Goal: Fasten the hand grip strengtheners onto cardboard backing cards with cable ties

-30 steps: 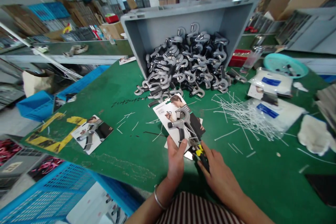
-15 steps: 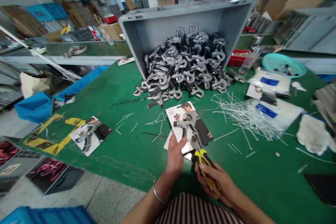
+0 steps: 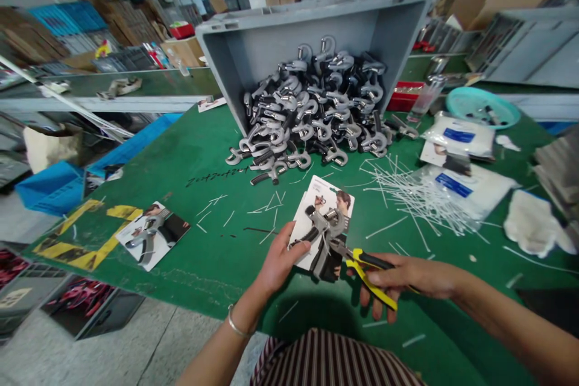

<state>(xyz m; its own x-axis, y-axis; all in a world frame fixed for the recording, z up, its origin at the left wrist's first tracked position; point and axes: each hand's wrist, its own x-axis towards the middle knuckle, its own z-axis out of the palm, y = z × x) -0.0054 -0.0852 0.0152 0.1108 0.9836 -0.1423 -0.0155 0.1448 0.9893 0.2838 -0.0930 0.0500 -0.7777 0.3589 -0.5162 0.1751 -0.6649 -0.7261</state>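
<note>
In the head view, my left hand (image 3: 277,260) pinches the left edge of a printed backing card (image 3: 300,221) between thumb and fingers. A grey and black hand grip strengthener (image 3: 320,260) lies on the card's face. My right hand (image 3: 407,280) is closed round yellow and black pliers (image 3: 358,256), with the handles spread somewhat. The jaws are at the right side of the hand grip strengthener; whether they bite on anything is too small to tell. Another carded hand grip strengthener (image 3: 152,234) lies at the left of the green table (image 3: 217,286).
A grey crate (image 3: 312,23) on its side spills many hand grip strengtheners (image 3: 307,114) onto the table. Loose white cable ties (image 3: 418,199), plastic bags (image 3: 474,187), a white glove (image 3: 529,223) and a turquoise basin (image 3: 484,96) lie on the right. Someone is behind the crate.
The card has turned, its top now leaning right. My right hand and the pliers have swung to the right, now pointing in from the card's right side. My left hand has shifted left.
</note>
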